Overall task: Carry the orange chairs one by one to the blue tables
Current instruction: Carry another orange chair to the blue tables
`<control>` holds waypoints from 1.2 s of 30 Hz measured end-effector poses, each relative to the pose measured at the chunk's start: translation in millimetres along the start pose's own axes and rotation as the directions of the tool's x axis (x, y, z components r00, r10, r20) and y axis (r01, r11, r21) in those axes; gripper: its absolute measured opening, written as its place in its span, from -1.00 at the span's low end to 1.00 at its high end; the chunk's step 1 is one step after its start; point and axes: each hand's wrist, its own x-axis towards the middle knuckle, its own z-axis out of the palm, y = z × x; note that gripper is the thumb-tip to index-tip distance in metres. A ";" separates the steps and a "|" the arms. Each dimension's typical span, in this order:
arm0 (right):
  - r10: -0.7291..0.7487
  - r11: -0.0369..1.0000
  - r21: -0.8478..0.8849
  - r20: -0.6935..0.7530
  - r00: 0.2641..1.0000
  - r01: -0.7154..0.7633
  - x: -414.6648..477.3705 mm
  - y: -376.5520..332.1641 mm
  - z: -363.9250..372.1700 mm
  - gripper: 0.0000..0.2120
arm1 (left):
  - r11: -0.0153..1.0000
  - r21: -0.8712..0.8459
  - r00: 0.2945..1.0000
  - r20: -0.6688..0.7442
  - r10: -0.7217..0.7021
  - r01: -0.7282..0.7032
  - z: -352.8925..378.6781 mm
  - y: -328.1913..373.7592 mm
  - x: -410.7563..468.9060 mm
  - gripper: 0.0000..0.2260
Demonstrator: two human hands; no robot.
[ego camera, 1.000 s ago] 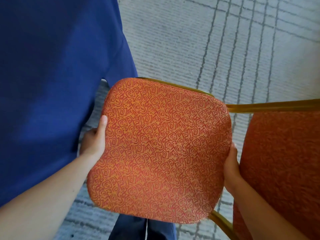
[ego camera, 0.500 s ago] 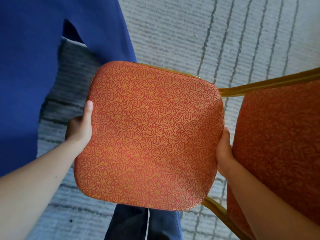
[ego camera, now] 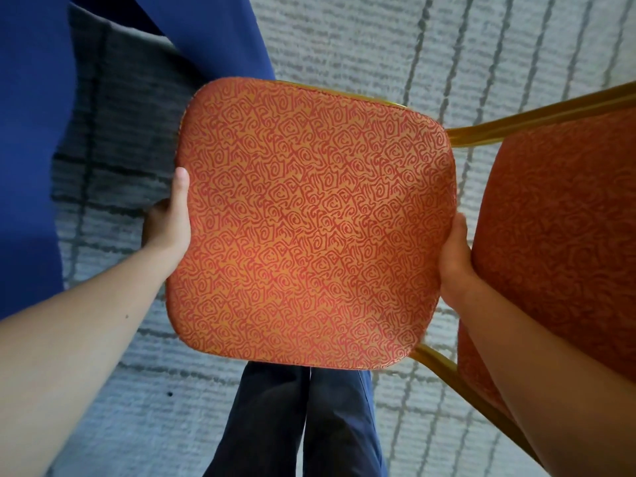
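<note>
Orange chair [ego camera: 309, 222] sits centre frame, seat up, just beside the blue table [ego camera: 31, 132] at upper left. Left hand [ego camera: 168, 228] and right hand [ego camera: 454, 259] grip opposite seat edges. Judged moderately heavy with a rigid frame and soft padding; hold the seat rim. Since the earlier frame, grip unchanged; the seat sits higher in frame.

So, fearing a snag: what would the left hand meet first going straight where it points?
Likely the hanging blue tablecloth ahead of the left hand gripping the orange patterned chair seat; depth is unclear.
</note>
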 end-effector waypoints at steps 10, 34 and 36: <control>-0.297 0.871 -0.443 -0.133 0.945 0.212 -30.3 16.0 6.4 -0.33 | 0.997 -0.007 0.981 -0.182 0.070 -0.072 10.3 11.6 -18.1 -0.53; -0.303 0.625 -0.614 0.377 0.875 0.481 -260.8 -27.6 -64.6 -0.49 | 0.966 -0.073 0.904 0.342 0.257 -0.247 -87.6 47.3 -272.7 -0.66; -0.321 0.586 -0.624 0.407 0.855 0.517 -274.6 -29.1 -69.6 -0.48 | 0.955 -0.094 0.886 0.356 0.296 -0.282 -101.7 54.0 -290.4 -0.65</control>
